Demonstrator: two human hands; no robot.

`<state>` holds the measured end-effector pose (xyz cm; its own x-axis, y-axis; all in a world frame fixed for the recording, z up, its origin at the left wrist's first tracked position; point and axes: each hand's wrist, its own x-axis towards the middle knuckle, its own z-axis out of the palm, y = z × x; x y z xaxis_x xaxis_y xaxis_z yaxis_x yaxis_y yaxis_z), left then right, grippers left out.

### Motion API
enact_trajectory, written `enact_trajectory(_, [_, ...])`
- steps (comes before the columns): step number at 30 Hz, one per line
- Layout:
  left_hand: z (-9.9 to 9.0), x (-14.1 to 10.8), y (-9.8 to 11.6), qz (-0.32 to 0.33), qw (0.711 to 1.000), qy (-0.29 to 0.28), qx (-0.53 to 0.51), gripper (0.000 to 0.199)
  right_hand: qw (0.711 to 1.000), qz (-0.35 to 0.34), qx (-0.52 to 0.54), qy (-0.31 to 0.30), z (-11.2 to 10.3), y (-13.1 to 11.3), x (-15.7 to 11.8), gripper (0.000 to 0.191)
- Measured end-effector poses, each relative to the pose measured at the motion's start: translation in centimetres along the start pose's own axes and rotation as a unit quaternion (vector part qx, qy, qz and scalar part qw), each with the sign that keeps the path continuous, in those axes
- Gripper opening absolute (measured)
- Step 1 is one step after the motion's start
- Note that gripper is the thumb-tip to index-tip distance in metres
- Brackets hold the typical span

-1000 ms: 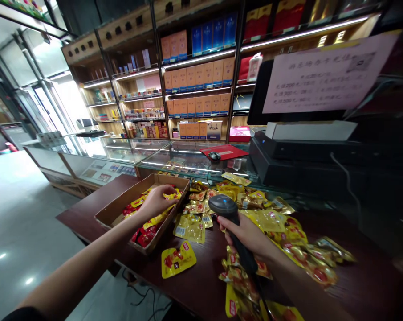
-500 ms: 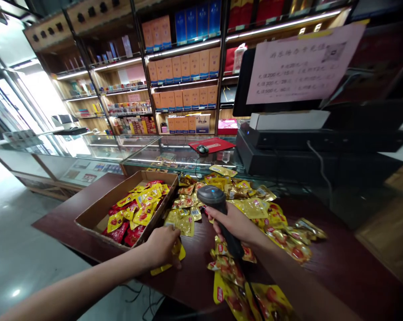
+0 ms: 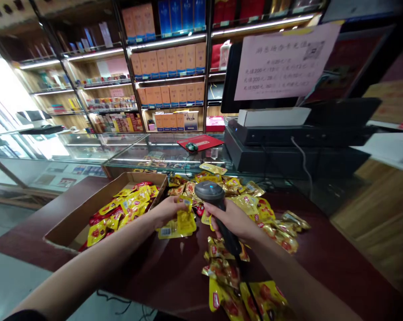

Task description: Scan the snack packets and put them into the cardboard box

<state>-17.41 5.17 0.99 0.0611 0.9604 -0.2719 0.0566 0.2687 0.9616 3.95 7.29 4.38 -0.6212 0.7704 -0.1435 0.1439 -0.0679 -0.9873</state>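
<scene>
Left hand (image 3: 167, 210) with fingers curled and pinched on a yellow packet (image 3: 185, 219), held up just in front of the scanner head; right hand (image 3: 233, 219) wrapped tight round the grip of a black barcode scanner (image 3: 214, 196), head tilted toward that packet; just below the left fingers, a second yellow packet (image 3: 166, 232) flat on the dark wooden counter (image 3: 321, 263), barcode label up; beyond and to the right of the right fingers, a loose heap of gold and yellow snack packets (image 3: 254, 207); nearer the body from the right wrist, a trail of more packets (image 3: 228, 272); left of the left fingers, an open cardboard box (image 3: 71, 227), partly filled with yellow and red packets (image 3: 121, 207) heaped toward its far end, bare cardboard at the near end; farther out, a glass display case (image 3: 148, 154), a black register (image 3: 288, 151) and shelves of orange boxes (image 3: 169, 58).
</scene>
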Motion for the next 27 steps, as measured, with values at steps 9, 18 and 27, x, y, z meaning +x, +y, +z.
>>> enact_trajectory(9, [-1.0, 1.8, -0.3, 0.01, 0.985, -0.02, -0.171, 0.049, 0.998, 0.041, 0.003, 0.054, 2.3, -0.4, 0.0, 0.038])
enact_trajectory(18, [-0.4, 1.3, -0.1, 0.108, 0.983, 0.022, -0.144, 0.06, 0.99, 0.011, 0.019, 0.14, 7.2, -0.1, -1.8, 0.038])
enact_trajectory(27, [-0.8, 2.2, -1.2, 0.149, 0.971, -0.007, -0.186, 0.067, 0.979, 0.002, 0.027, 0.204, 8.0, 0.2, -3.0, 0.037])
